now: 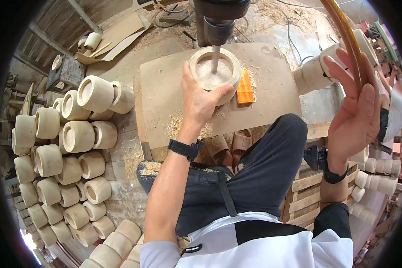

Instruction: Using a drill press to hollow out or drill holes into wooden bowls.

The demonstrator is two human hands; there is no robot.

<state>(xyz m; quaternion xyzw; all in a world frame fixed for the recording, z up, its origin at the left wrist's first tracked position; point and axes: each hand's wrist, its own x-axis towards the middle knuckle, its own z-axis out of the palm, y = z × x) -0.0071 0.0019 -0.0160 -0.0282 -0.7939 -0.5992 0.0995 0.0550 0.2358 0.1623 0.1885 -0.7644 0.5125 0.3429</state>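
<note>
A round, hollowed wooden block sits on the brown board, with pale dust in its recess. My left hand is closed around its near left side, thumb on the near right rim. The bit of a drill press reaches down into the recess from the dark chuck. Up at the right, my right hand is around the lower end of a curved amber-brown lever. Its thumb is in front and its fingers, fairly straight, are behind. The lever's far end is out of view.
An orange block lies right of the wooden block on the shaving-strewn board. Many similar wooden blocks are stacked at the left; more lie at the right. A slatted wooden crate stands beside my legs. Another person is at far right.
</note>
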